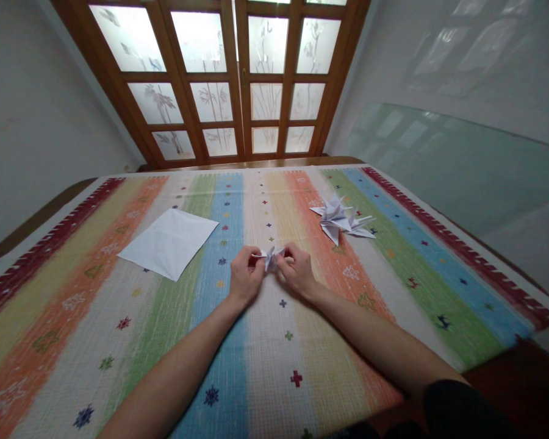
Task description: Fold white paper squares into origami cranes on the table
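Observation:
Between my two hands is a small white folded paper crane point(271, 260), held just above the striped tablecloth. My left hand point(247, 274) pinches its left side between thumb and fingers. On the other side, my right hand point(296, 268) grips the right part the same way. The fingers partly cover the crane, so its lower folds are hidden. Up and to the right of my right hand lies a small pile of folded white paper cranes point(341, 221), with pointed wings and tips. Flat to the left of my left hand rests a white square sheet of paper point(170, 244).
A striped, patterned tablecloth point(263, 366) covers the table. Beyond its far edge stand wooden doors point(242, 116) with frosted glass panes. A pale glass panel point(439, 164) leans along the right wall, and a white wall point(36, 110) is on the left.

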Demonstrator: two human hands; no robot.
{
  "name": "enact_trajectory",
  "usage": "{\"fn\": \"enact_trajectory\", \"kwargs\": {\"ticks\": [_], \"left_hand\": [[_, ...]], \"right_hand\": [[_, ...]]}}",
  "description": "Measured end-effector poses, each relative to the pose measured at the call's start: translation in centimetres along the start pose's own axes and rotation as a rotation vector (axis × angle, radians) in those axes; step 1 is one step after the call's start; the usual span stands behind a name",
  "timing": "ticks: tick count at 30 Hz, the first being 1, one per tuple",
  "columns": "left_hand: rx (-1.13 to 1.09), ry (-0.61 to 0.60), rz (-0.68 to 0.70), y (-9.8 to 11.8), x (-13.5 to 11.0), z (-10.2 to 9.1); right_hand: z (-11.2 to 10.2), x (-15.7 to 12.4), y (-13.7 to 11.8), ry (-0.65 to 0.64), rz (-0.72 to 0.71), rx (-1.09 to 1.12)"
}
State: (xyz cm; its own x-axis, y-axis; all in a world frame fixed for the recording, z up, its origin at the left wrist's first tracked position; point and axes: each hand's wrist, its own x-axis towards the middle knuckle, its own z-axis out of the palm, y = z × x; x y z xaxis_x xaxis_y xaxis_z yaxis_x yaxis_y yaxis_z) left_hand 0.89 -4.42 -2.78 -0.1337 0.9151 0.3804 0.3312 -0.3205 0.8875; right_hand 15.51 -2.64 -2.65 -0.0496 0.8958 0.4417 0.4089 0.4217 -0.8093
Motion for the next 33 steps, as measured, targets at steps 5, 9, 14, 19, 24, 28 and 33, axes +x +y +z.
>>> {"fn": "enact_trajectory", "kwargs": {"ticks": [5,9,14,19,24,28,33], "left_hand": [[0.001,-0.064,-0.077,0.5,0.1,-0.1],[-0.058,-0.028,-0.156,0.2,0.4,0.1],[-0.25,0.073,-0.297,-1.0,1.3,0.0],[-0.505,0.138,-0.429,-1.4,2.2,-0.6],[-0.751,0.174,-0.517,-1.6,2.9,-1.0],[-0.792,0.196,-0.552,-1.9,3.2,-1.3],[-0.756,0.186,-0.562,-2.1,3.5,-1.7]], "right_hand": [[0.1,0.1,0.3,0.003,0.049,0.055],[0.2,0.5,0.6,0.052,0.116,0.123],[0.1,1.6,1.5,0.088,0.316,0.322],[0.0,2.4,2.1,0.066,0.507,0.735],[-0.3,2.7,2.1,0.053,0.578,1.073],[-0.3,2.9,2.5,0.111,0.633,1.168],[-0.2,3.1,3.0,0.092,0.715,1.256]]}}
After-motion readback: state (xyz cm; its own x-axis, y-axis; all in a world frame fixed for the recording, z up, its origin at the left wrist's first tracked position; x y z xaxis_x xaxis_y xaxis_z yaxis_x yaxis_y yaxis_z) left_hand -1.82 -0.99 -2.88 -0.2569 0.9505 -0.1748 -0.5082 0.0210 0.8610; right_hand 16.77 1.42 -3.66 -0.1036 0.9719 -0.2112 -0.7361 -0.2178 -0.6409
